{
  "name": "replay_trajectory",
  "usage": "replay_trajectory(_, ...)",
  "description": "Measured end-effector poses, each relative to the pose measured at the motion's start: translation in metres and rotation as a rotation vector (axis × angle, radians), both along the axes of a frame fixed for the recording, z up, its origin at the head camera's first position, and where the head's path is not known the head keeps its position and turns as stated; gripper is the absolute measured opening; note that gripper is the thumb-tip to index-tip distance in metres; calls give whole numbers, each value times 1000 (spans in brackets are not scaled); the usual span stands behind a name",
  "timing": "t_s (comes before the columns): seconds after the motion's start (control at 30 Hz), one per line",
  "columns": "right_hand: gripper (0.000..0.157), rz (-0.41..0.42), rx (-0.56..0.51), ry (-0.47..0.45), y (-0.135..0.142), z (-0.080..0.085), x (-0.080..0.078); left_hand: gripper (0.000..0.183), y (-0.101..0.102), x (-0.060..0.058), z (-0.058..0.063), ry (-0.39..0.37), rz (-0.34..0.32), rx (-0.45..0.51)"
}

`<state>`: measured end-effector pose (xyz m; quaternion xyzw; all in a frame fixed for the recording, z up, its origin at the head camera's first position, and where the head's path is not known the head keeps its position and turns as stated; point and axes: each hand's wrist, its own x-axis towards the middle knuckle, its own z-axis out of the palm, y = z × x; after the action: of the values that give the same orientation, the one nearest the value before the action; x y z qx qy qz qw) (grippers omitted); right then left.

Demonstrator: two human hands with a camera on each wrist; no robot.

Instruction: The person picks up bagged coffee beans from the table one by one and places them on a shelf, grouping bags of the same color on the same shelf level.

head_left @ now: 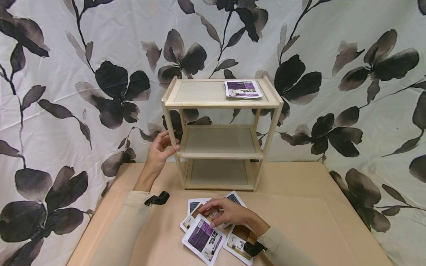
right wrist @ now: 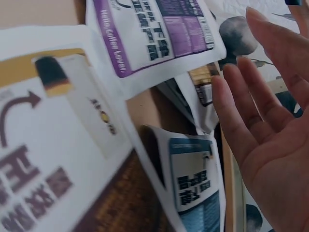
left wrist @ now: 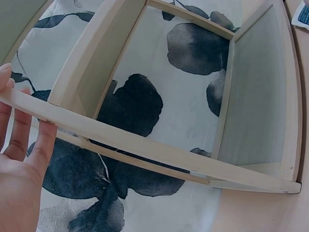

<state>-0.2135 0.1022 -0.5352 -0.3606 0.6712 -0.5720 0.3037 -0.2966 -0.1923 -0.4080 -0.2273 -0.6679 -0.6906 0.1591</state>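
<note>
A small three-tier wooden shelf [head_left: 219, 155] stands on the table. My left hand [head_left: 159, 155] grips its front left post near the middle tier, with the thumb on one side and fingers on the other in the left wrist view. My right hand [head_left: 229, 214] hovers over several coffee sachets at the shelf's front, its fingers loosely bent and nothing between them in the right wrist view. Among the sachets are a purple-and-white sachet [head_left: 204, 240], a brown-and-white sachet [head_left: 237, 244] and a blue-and-white sachet [right wrist: 193, 179]; they partly overlap.
On the right side of the shelf's top tier lies another purple-and-white sachet [head_left: 243, 89]. A floral cloth [head_left: 366, 122] hangs right behind the table [head_left: 299, 207]. Dark wrist-worn devices sit at both cuffs.
</note>
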Motion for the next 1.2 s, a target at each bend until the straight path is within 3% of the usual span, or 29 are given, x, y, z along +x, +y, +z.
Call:
replay_trajectory(0.4,61,-111,92,17,-5,-14,9,55,1,3,2,-2,9,10)
replay_trajectory(0.83,65,-149,79,95,-9,-18,18,54,2,4,2,-6,19,-5)
replay_trajectory(1.2,53,-168,59,187,-16,-22,28,54,2,2,2,-9,17,-4)
